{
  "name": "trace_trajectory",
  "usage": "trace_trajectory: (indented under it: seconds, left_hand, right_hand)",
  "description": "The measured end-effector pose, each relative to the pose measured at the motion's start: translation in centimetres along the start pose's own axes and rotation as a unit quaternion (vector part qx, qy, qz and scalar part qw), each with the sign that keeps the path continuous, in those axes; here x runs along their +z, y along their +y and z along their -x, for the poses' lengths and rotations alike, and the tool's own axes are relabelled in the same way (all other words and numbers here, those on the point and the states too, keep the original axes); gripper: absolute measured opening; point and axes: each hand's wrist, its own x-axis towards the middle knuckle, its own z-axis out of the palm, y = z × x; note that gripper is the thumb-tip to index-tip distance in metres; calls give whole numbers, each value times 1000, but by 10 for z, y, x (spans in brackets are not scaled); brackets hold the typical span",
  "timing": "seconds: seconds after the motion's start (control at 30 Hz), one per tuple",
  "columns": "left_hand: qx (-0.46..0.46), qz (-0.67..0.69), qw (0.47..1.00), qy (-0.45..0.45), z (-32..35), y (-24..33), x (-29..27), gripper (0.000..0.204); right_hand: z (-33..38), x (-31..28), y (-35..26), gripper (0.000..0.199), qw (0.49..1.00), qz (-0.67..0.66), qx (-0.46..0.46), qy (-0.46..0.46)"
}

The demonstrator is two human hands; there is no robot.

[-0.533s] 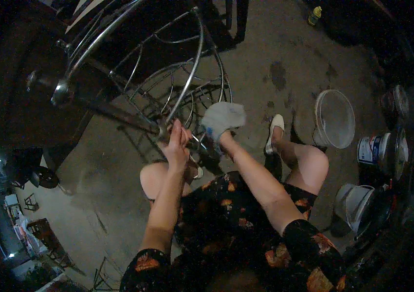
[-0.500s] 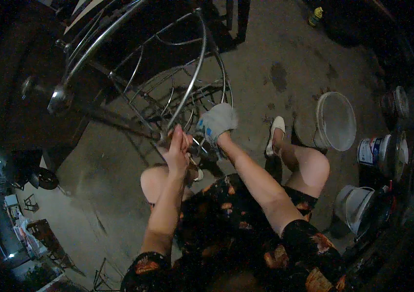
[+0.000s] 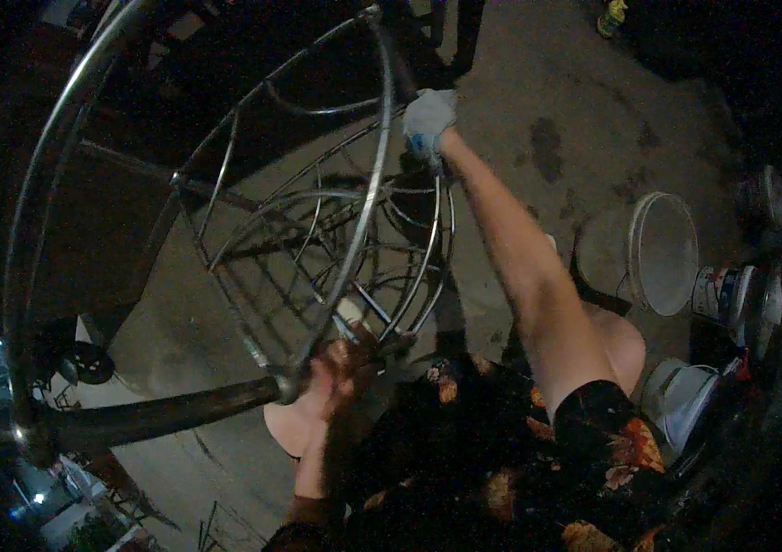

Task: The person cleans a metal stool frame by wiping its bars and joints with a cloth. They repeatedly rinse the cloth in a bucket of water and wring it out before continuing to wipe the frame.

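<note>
A large round frame of shiny steel rods (image 3: pixel 365 198) fills the upper left, lying tilted in front of me. My left hand (image 3: pixel 343 366) grips the near end of the frame where the rods meet a dark pipe (image 3: pixel 161 419). My right hand (image 3: pixel 428 120) is stretched far out and holds a pale grey cloth (image 3: pixel 429 112) pressed against an upper rod of the frame. My knees and a dark flowered garment show below.
A white bucket (image 3: pixel 662 253) lies on its side on the stained concrete floor at the right. Paint cans (image 3: pixel 720 293) and another white pail (image 3: pixel 685 400) stand at the right edge. A small yellow object (image 3: pixel 611 16) sits at the top. Clutter lies at the lower left.
My right hand with the cloth has moved from close beside my left hand up and away along the frame. The frame now looks larger and nearer. The left hand keeps its grip.
</note>
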Motion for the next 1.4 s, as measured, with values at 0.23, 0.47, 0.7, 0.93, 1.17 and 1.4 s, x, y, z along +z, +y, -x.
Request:
trace_trajectory:
  seconds: [0.23, 0.47, 0.7, 0.93, 1.17, 1.4]
  left_hand:
    - [57, -97, 994, 10, 7, 19, 2, 43]
    - [18, 54, 998, 34, 28, 20, 18, 37]
    - [21, 174, 978, 110, 16, 23, 31, 40]
    - [99, 81, 985, 115, -14, 9, 45, 45]
    - [190, -312, 886, 284, -23, 63, 56, 31]
    - [346, -350, 836, 242, -47, 83, 55, 34]
  right_hand:
    - [130, -38, -103, 14, 978, -110, 162, 73]
    - [122, -8, -41, 14, 950, -297, 56, 72]
    - [85, -63, -38, 20, 873, -456, 165, -53]
    - [212, -114, -168, 40, 644, -748, 158, 33]
    - [214, -99, -162, 42, 602, -792, 104, -1]
    - [211, -103, -172, 41, 513, -823, 241, -23]
